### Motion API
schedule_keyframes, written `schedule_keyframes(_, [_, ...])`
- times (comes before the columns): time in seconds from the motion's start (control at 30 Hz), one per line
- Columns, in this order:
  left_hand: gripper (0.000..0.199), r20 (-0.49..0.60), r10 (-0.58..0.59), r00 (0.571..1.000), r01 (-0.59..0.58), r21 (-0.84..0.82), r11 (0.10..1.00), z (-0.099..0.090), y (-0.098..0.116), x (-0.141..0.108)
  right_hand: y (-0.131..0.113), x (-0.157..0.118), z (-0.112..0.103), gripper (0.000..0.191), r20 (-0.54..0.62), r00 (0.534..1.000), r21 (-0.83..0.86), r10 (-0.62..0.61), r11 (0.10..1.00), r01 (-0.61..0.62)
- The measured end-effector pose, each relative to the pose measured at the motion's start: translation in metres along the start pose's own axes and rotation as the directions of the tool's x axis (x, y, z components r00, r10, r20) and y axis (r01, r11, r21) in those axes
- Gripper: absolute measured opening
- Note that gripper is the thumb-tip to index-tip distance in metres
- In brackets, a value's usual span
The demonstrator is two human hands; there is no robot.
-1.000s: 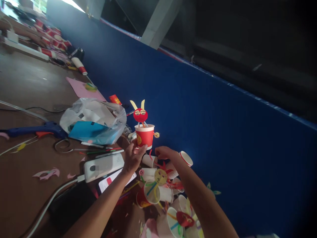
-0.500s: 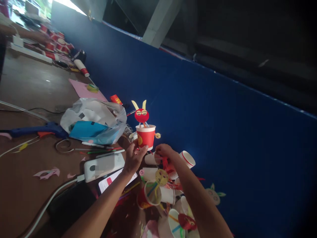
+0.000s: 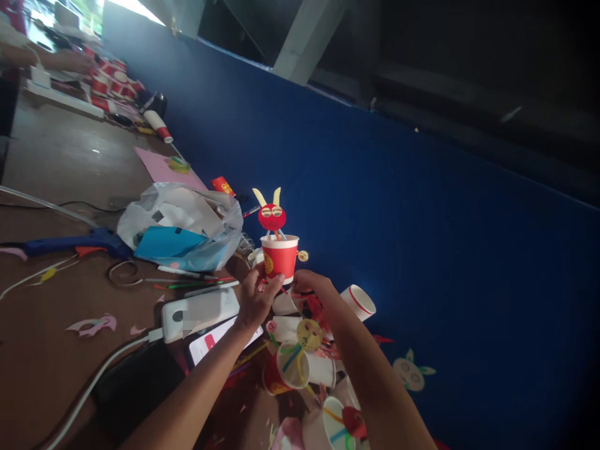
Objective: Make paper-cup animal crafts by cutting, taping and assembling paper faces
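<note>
A red paper cup (image 3: pixel 280 257) with a white rim stands upright in the grip of my left hand (image 3: pixel 257 297), thumb on its front. Above the cup's mouth shows a red paper rabbit face (image 3: pixel 272 217) with pale ears and eyes, on thin sticks. A small round yellow face (image 3: pixel 303 255) sticks out at the cup's right side. Just below and right of the cup, my right hand (image 3: pixel 313 284) has its fingers curled together; what they hold, if anything, is hidden. A thin reddish stick shows between the cup and those fingers.
Paper cups with straws and paper faces, such as a yellow face (image 3: pixel 309 334), crowd beneath my right arm. Left lie a power bank (image 3: pixel 201 314), a phone (image 3: pixel 204 350), a plastic bag (image 3: pixel 225 219) and a glue gun (image 3: pixel 94 242). A blue partition (image 3: pixel 422 250) rises behind. Another person's arm (image 3: pixel 60 59) reaches in far left.
The whole view has shifted slightly, so things sit a little further right. Both hands keep nearly the same pose around the cup.
</note>
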State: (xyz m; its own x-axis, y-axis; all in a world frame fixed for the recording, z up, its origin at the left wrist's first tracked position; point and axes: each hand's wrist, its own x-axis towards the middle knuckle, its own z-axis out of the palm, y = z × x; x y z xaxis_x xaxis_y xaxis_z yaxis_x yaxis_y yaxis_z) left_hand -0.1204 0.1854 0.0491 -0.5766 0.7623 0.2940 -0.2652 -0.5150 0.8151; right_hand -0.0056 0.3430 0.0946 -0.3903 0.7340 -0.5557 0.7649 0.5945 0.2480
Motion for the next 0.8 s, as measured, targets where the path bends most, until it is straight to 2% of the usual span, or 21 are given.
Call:
schedule_keyframes(0.23, [0.041, 0.038, -0.023, 0.999, 0.022, 0.037, 0.999, 0.0, 0.003, -0.001, 0.014, -0.008, -0.008, 0.024, -0.013, 1.0, 0.048, 0.011, 0.999, -0.011])
schedule_keyframes(0.5, [0.04, 0.035, -0.006, 0.999, 0.005, 0.023, 1.0, 0.0, 0.002, 0.0, 0.009, -0.008, -0.011, 0.024, 0.044, 0.994, 0.057, 0.099, 0.993, -0.101])
schedule_keyframes(0.63, [0.041, -0.012, 0.012, 1.0, -0.012, 0.034, 0.999, 0.0, -0.004, 0.0, 0.009, -0.004, -0.011, 0.024, 0.074, 0.987, 0.071, 0.145, 0.986, -0.151])
schedule_keyframes(0.8, [0.043, -0.004, -0.013, 1.0, 0.013, 0.038, 0.999, 0.0, -0.003, -0.001, 0.015, -0.005, -0.007, 0.025, 0.064, 0.99, 0.133, 0.127, 0.982, -0.134])
